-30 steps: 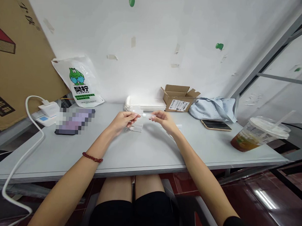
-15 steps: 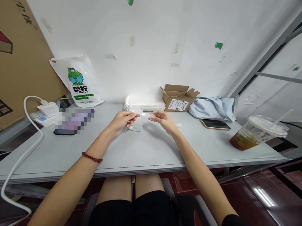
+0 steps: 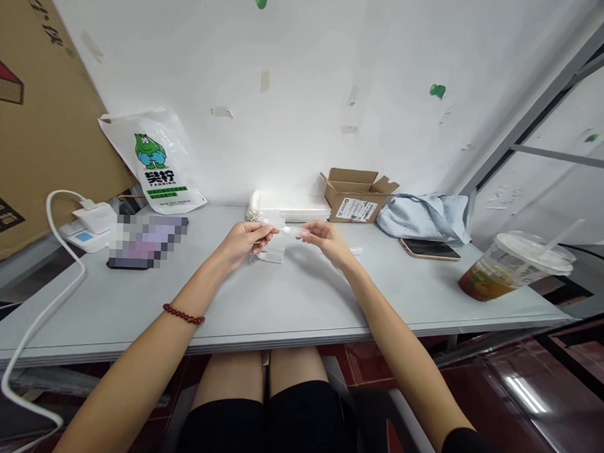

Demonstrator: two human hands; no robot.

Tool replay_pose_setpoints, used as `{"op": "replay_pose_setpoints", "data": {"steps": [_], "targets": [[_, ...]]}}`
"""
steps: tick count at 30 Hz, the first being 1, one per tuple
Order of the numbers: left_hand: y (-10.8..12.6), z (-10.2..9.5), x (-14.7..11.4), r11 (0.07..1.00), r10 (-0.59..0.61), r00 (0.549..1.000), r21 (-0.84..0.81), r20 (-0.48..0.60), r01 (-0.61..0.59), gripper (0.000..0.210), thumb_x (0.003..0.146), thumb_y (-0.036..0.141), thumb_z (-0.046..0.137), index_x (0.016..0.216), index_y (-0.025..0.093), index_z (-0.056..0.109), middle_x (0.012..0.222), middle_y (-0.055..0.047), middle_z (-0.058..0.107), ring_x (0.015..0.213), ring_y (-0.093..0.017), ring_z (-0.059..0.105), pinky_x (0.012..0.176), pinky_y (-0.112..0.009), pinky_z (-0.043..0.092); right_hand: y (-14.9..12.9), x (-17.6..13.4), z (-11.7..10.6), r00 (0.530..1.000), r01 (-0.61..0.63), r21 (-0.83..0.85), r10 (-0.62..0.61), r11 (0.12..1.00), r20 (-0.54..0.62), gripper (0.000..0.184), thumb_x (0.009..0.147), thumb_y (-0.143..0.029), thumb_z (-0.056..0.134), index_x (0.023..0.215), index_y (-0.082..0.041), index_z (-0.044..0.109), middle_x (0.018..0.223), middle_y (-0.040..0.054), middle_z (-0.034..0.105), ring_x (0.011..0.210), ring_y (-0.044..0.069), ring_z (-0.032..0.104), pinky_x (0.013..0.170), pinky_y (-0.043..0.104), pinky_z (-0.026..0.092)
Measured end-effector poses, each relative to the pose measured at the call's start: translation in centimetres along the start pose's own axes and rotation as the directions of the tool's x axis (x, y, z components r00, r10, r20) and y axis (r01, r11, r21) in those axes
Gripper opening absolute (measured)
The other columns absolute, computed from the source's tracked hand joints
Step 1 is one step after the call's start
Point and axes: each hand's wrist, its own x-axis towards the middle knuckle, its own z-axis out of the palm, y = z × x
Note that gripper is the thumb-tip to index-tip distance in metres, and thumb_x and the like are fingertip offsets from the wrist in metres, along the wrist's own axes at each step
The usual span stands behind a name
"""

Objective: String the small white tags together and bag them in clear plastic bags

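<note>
Grey table (image 3: 288,306) bore, at its far edge, a printed plastic bag (image 3: 157,163), a pale blue cloth bag (image 3: 425,218), an open cardboard box (image 3: 358,195) and a lidded drink cup (image 3: 515,266). Above mid-table, the left hand (image 3: 244,241) and right hand (image 3: 326,241) met, fingers pinched closed on opposite ends of a small clear tube-like piece (image 3: 289,230). Similar clear pieces (image 3: 271,255) lay just beneath, on the table.
</note>
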Motion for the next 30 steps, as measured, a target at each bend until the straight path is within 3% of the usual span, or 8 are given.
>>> {"op": "replay_pose_setpoints", "data": {"steps": [30], "targets": [[-0.02, -0.19, 0.1, 0.996, -0.046, 0.999, -0.079, 0.021, 0.048, 0.031, 0.066, 0.039, 0.075, 0.078, 0.01, 0.071, 0.067, -0.003, 0.052, 0.056, -0.007, 0.041, 0.043, -0.02, 0.026, 0.2, -0.06, 0.46, 1.0, 0.019, 0.03, -0.018, 0.999, -0.014, 0.036, 0.066, -0.046, 0.073, 0.084, -0.017, 0.062, 0.083, 0.0047, 0.068, 0.075, 0.014, 0.058, 0.073, 0.029, 0.044]]}}
